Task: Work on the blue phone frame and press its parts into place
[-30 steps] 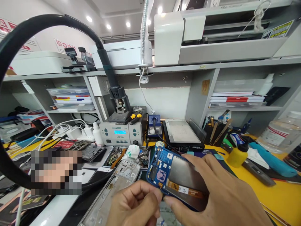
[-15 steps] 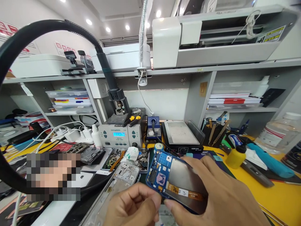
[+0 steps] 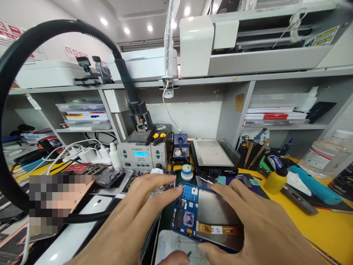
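Note:
My right hand (image 3: 264, 228) grips an opened blue phone (image 3: 205, 217) from the right, fingers over its far edge and thumb under the near edge. The phone shows a blue board, a grey metal shield and an orange flex strip. My left hand (image 3: 132, 221) stretches forward with fingers spread, its fingertips over the parts tray (image 3: 129, 184) and beside the phone's top left corner. It holds nothing. A silver phone frame lies mostly hidden under my left arm.
A soldering station (image 3: 143, 154) with a black fume hose (image 3: 55, 33), a blue iron stand (image 3: 180, 145) and a heating plate (image 3: 212, 154) stand at the back. A yellow bottle (image 3: 277, 180), a blue tool (image 3: 314, 187) and a tool holder (image 3: 255, 151) sit to the right. Chargers and cables lie left.
My left hand has let go of its pinch near the phone's lower edge and reached forward, opening over the parts tray. The phone in my right hand sank slightly.

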Tool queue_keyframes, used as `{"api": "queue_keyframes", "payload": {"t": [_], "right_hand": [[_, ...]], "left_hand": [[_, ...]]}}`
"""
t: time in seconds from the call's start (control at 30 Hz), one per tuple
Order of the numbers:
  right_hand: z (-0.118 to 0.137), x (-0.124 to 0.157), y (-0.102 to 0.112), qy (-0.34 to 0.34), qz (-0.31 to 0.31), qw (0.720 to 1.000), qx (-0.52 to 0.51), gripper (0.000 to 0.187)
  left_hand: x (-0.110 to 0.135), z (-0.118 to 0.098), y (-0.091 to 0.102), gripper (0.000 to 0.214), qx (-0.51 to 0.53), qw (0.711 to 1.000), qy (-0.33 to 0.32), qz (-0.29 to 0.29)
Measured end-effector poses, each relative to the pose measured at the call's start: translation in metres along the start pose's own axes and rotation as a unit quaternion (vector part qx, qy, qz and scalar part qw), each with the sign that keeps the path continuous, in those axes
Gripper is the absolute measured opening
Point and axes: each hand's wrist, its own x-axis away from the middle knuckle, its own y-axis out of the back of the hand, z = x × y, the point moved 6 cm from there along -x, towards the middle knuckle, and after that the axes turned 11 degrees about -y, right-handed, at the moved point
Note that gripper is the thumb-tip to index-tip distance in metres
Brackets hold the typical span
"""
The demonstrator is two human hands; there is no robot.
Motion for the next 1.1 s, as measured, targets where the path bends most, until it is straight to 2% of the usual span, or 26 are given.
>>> {"api": "queue_keyframes", "payload": {"t": [0.1, 0.23, 0.37, 0.43, 0.53, 0.6, 0.7, 0.77, 0.93, 1.1], "right_hand": [[0.005, 0.000, -0.001, 0.025, 0.010, 0.999, -0.018, 0.059], [0.008, 0.002, -0.004, 0.040, 0.020, 0.999, -0.012, 0.075], [0.006, 0.008, -0.009, 0.039, 0.053, 0.998, 0.008, 0.079], [0.004, 0.011, -0.012, 0.039, 0.066, 0.997, 0.006, 0.078], [0.002, 0.011, -0.016, 0.039, 0.082, 0.996, -0.008, 0.076], [0.000, 0.009, -0.018, 0.028, 0.094, 0.995, -0.016, 0.075], [-0.001, 0.005, -0.017, -0.007, 0.131, 0.991, -0.034, 0.073], [-0.001, 0.001, -0.015, -0.026, 0.160, 0.986, -0.047, 0.070], [0.001, -0.005, -0.009, -0.028, 0.188, 0.980, -0.057, 0.064], [-0.003, 0.000, -0.019, -0.022, 0.190, 0.979, -0.065, 0.064]], "left_hand": [[0.000, 0.008, -0.010, 0.083, 0.038, 0.995, -0.020, 0.086], [0.008, 0.010, -0.021, 0.082, 0.071, 0.993, -0.004, 0.089], [0.021, 0.009, -0.030, 0.080, 0.094, 0.990, 0.007, 0.109], [0.022, 0.008, -0.030, 0.070, 0.117, 0.989, 0.003, 0.092], [0.017, 0.006, -0.025, 0.055, 0.167, 0.985, -0.012, 0.034], [0.014, 0.009, -0.023, 0.061, 0.188, 0.982, 0.010, 0.010], [0.014, 0.017, -0.025, 0.078, 0.210, 0.974, 0.079, -0.005], [0.017, 0.020, -0.027, 0.074, 0.212, 0.972, 0.101, -0.011], [0.021, 0.021, -0.029, 0.065, 0.187, 0.979, 0.082, -0.015], [0.026, 0.018, -0.032, 0.058, 0.161, 0.984, 0.062, -0.030]]}}
